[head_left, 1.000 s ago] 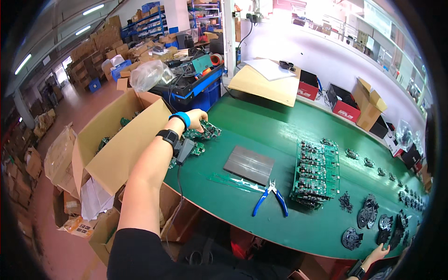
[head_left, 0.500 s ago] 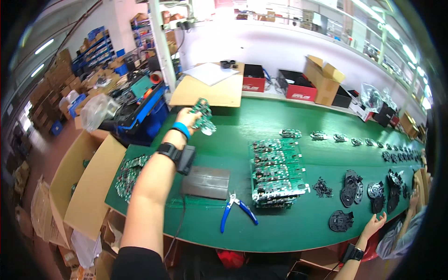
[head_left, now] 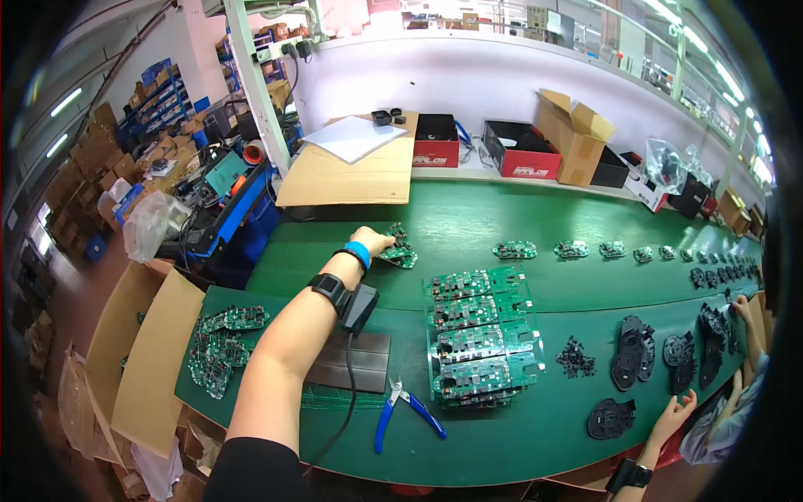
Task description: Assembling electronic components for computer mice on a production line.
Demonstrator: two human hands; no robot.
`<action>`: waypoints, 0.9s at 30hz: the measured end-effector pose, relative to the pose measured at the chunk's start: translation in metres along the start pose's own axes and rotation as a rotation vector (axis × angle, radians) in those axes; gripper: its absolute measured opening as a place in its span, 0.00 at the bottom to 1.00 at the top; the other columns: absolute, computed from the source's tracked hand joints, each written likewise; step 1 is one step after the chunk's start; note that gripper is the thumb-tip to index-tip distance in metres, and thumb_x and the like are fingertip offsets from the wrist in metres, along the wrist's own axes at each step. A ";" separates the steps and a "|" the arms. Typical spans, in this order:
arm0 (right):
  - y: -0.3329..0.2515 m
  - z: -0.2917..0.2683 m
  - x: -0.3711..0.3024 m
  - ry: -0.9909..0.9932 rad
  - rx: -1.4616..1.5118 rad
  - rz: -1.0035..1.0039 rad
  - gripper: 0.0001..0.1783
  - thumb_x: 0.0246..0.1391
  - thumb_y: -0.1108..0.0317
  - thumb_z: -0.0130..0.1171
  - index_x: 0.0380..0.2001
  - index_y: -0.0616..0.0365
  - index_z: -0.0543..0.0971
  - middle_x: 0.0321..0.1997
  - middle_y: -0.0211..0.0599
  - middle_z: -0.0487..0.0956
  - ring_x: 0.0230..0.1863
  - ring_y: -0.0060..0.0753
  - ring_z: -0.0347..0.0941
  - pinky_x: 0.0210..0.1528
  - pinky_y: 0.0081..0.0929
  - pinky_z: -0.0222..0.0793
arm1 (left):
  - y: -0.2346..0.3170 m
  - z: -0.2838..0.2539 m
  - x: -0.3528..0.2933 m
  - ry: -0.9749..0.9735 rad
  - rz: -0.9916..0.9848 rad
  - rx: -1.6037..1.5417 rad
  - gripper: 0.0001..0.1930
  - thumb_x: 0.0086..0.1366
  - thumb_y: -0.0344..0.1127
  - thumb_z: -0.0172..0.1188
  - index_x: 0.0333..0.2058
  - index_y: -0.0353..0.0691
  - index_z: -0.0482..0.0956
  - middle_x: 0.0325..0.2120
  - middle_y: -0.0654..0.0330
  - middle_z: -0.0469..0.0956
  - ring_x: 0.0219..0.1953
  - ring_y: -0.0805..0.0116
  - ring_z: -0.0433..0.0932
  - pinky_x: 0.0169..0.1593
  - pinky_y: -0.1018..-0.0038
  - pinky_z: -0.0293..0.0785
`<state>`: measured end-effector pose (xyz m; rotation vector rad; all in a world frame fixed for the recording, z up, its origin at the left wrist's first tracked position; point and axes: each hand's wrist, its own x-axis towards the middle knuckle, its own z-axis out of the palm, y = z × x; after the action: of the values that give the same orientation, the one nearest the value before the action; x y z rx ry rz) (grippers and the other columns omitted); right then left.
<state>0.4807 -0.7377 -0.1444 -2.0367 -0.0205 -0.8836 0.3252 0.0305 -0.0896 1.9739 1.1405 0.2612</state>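
Note:
My left hand (head_left: 374,241) reaches out over the far part of the green bench, its fingers closed on a green circuit board (head_left: 400,251). The board is at or just above the bench surface; I cannot tell if it touches. At the lower right, my right hand (head_left: 674,412) has its fingers apart and holds nothing, near a black plastic housing (head_left: 611,418). A stack of panelled circuit boards (head_left: 473,341) stands in the middle. Left of it lie blue-handled cutters (head_left: 408,410), jaws apart, beside a dark flat block (head_left: 355,364). Loose circuit boards (head_left: 219,356) are heaped beyond my left forearm.
A row of single boards (head_left: 571,248) runs along the bench to the right. Small black parts (head_left: 575,358) and more black housings (head_left: 631,351) lie nearby. Cardboard (head_left: 347,184) and red-black boxes (head_left: 520,152) are at the back. A co-worker's hand (head_left: 741,308) is at the right edge.
My left hand has brought the circuit board down toward the bench and to the right. My view has shifted a little. The right hand stays near the same place, fingers apart.

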 end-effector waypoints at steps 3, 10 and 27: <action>0.006 0.002 0.001 -0.005 0.019 -0.001 0.22 0.55 0.75 0.48 0.55 0.57 0.61 0.43 0.36 0.63 0.25 0.20 0.57 0.31 0.18 0.58 | -0.002 -0.010 -0.013 0.211 -0.007 -0.067 0.21 0.54 0.55 0.54 0.36 0.44 0.81 0.48 0.45 0.69 0.54 0.48 0.62 0.59 0.59 0.55; 0.016 0.002 0.003 -0.033 0.035 0.011 0.22 0.56 0.73 0.48 0.55 0.55 0.61 0.45 0.34 0.63 0.26 0.18 0.58 0.32 0.16 0.58 | -0.039 -0.048 -0.027 0.696 -0.111 0.251 0.23 0.55 0.54 0.52 0.32 0.39 0.81 0.39 0.46 0.76 0.47 0.49 0.70 0.52 0.59 0.62; 0.012 0.005 0.002 -0.040 -0.011 -0.027 0.24 0.54 0.76 0.47 0.55 0.57 0.61 0.46 0.39 0.63 0.27 0.21 0.57 0.33 0.19 0.59 | 0.044 0.029 -0.017 -0.165 0.849 0.379 0.16 0.47 0.35 0.67 0.36 0.39 0.79 0.29 0.52 0.78 0.34 0.59 0.77 0.41 0.69 0.74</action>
<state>0.4897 -0.7421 -0.1538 -2.0687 -0.0656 -0.8617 0.3581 -0.0102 -0.0720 2.6797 0.1917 0.3191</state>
